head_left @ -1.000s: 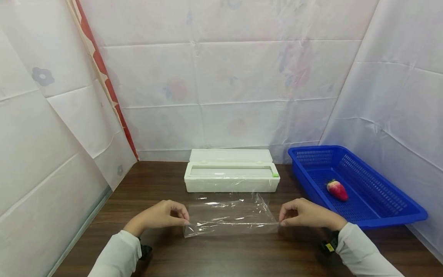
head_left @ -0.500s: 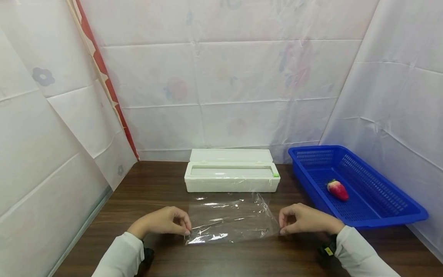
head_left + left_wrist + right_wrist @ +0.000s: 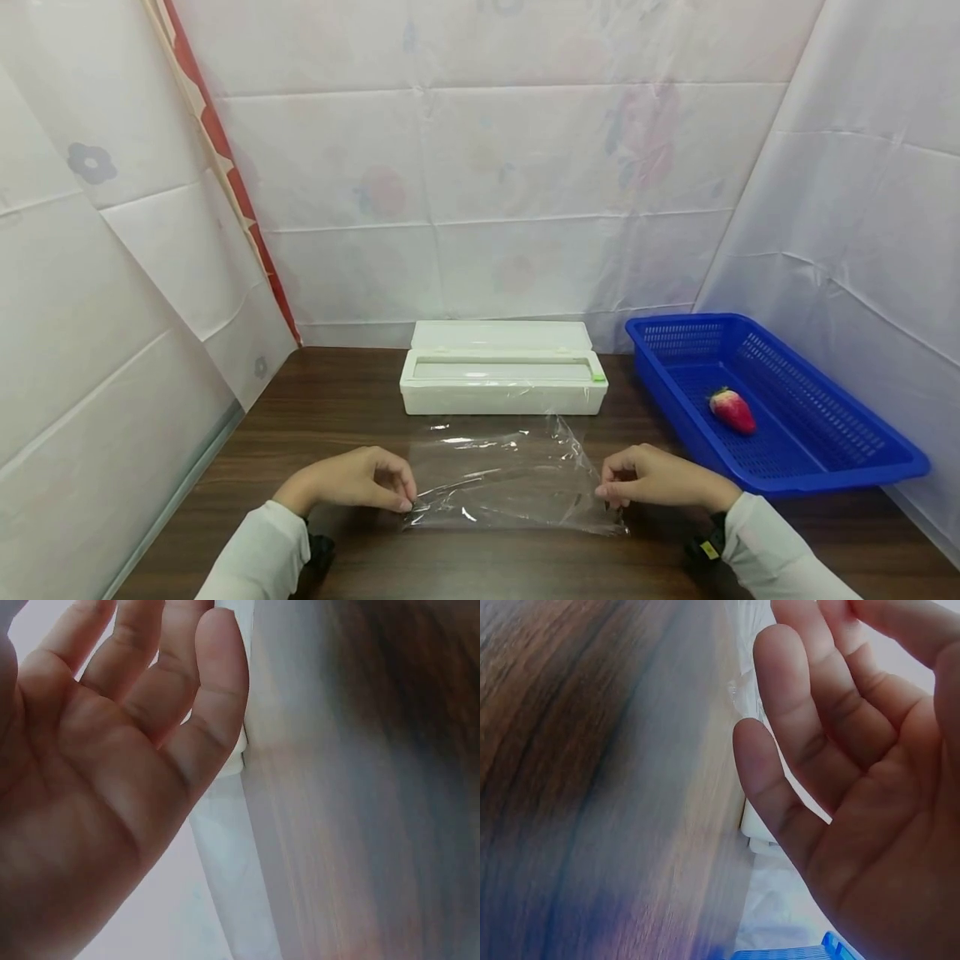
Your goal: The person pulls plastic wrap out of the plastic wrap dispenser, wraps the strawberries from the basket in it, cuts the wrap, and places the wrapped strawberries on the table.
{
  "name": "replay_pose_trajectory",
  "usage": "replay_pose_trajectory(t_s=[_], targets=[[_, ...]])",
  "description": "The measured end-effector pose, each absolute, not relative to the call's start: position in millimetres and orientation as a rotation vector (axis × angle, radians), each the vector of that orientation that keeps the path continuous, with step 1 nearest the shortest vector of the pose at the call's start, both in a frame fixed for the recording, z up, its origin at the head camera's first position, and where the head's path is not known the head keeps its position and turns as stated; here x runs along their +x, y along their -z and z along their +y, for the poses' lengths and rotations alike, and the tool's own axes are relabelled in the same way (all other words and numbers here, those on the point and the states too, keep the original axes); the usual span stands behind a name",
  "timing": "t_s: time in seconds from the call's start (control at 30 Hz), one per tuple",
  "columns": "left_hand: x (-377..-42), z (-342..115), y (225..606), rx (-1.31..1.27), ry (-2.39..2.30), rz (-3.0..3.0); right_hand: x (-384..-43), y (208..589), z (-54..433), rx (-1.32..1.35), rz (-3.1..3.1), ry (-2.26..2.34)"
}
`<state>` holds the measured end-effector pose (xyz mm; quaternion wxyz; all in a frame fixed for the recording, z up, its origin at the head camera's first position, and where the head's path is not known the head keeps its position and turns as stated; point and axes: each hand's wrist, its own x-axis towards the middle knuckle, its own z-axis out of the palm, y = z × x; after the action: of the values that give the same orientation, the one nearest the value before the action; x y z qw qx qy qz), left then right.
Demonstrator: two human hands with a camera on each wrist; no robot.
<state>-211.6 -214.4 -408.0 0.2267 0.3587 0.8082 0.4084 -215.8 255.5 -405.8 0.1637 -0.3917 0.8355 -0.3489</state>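
Note:
A sheet of clear cling film [image 3: 495,483] stretches over the dark table, running from the front of a white cling film dispenser box [image 3: 502,398] whose lid stands up. At the sheet's near left corner, my left hand [image 3: 360,482] pinches the film between thumb and fingertips. My right hand [image 3: 660,479] pinches its right edge, and a crumpled corner sticks out below those fingertips. In the wrist views the other fingers of the left hand [image 3: 112,757] and right hand [image 3: 870,772] are loosely bent; the left pinch itself is out of the wrist view.
To the right stands a blue plastic basket [image 3: 795,483] with a red and white strawberry [image 3: 731,411] in it. A small green slider [image 3: 597,378] sits at the box's right end. White sheeting [image 3: 480,167] walls off the back and both sides of the wooden table [image 3: 480,571].
Both hands have lowered the film's near edge toward the table and slightly forward to me. The right hand has shifted a little left, leaving the film's corner loose.

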Motion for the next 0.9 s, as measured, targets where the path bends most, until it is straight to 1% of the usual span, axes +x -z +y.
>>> replay_pose_trajectory(t_s=[0.43,0.73,0.9], targets=[[-213.0,-213.6,409.6,1.027,-1.124,2.168,-213.8,407.3,257.4,-1.145,2.393,1.018],[-213.4,-214.4,405.1,1.011,-1.075,2.320,-213.4,407.0,260.1,-1.131,2.442,0.989],[-215.2,-213.1,401.8,0.999,-1.094,2.429,-214.5,405.9,261.5,-1.173,2.492,0.961]])
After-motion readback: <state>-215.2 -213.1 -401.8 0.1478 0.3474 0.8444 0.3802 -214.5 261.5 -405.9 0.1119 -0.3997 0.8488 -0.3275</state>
